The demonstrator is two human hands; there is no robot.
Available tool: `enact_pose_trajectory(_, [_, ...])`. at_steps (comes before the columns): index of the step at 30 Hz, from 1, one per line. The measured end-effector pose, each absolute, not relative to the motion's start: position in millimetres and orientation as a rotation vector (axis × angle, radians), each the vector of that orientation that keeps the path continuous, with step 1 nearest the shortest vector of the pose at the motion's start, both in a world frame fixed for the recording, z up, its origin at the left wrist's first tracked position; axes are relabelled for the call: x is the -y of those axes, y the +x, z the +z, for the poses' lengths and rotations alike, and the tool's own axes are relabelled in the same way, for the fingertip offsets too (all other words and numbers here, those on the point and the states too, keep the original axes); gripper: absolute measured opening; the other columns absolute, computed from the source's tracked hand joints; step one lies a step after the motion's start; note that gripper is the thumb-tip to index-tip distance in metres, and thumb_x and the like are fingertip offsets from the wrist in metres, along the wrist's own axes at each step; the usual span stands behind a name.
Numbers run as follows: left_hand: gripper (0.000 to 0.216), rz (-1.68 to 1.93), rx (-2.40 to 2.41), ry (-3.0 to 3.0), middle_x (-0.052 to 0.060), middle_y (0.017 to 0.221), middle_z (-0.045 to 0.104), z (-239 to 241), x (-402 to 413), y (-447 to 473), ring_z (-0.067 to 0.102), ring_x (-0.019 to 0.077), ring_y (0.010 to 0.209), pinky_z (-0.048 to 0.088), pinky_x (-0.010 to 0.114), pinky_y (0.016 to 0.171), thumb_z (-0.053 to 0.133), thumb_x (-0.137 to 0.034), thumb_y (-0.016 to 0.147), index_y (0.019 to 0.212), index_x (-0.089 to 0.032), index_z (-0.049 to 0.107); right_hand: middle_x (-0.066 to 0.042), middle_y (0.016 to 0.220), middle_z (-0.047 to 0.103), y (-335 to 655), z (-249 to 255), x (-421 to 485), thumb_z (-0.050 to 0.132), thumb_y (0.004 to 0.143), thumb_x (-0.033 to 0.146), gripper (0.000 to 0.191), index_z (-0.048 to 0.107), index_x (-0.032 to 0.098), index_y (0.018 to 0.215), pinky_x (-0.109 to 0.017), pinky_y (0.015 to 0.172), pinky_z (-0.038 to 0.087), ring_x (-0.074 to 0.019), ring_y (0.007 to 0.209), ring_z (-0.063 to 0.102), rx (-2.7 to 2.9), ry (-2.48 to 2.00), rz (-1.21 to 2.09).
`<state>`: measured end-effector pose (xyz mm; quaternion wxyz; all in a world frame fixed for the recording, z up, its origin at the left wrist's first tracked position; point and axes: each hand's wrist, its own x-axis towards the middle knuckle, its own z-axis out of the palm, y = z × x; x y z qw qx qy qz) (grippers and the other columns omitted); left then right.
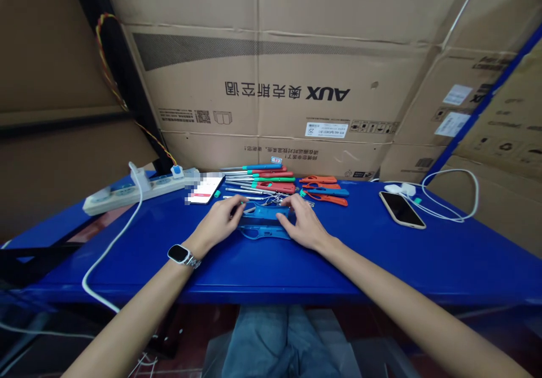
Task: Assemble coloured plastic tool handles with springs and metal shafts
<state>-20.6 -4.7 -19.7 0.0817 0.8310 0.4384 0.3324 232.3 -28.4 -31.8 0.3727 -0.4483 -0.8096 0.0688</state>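
Note:
Two blue lighter casing halves lie in front of me. The farther blue lighter casing half [265, 212] sits between my hands, and the nearer casing half [271, 232] rests on the table just below it. My left hand [218, 221] is pinched closed at the left end of the farther half; what its fingertips hold is too small to make out. My right hand [307, 222] grips that half's right end, thumb on the near side and fingers on the far side. Small metal parts [275, 199] lie just beyond the casing, partly hidden by my fingers.
Behind my hands lie several assembled long lighters [271, 177] with metal tubes. Orange and blue casings [324, 191] are to their right. A phone [401, 209] with a white cable [474, 189] lies at right; a power strip [127, 191] and a lit phone [206, 189] at left. Cardboard [275, 61] walls the back.

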Motion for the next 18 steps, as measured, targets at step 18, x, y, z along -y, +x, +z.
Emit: enact_pose_trajectory(18, [0.027, 1.191, -1.281, 2.228, 0.000, 0.069, 0.057, -20.5, 11.0, -16.9, 0.051, 0.0153, 0.061, 0.037, 0.025, 0.055, 0.041, -0.036, 0.097, 0.107, -0.018, 0.059, -0.011, 0.112, 0.060, 237.7, -25.2, 34.4, 0.067, 0.083, 0.038, 0.043, 0.050, 0.020, 0.118, -0.041, 0.087, 0.048, -0.0249, 0.100, 0.058, 2.007, -1.096, 0.235])
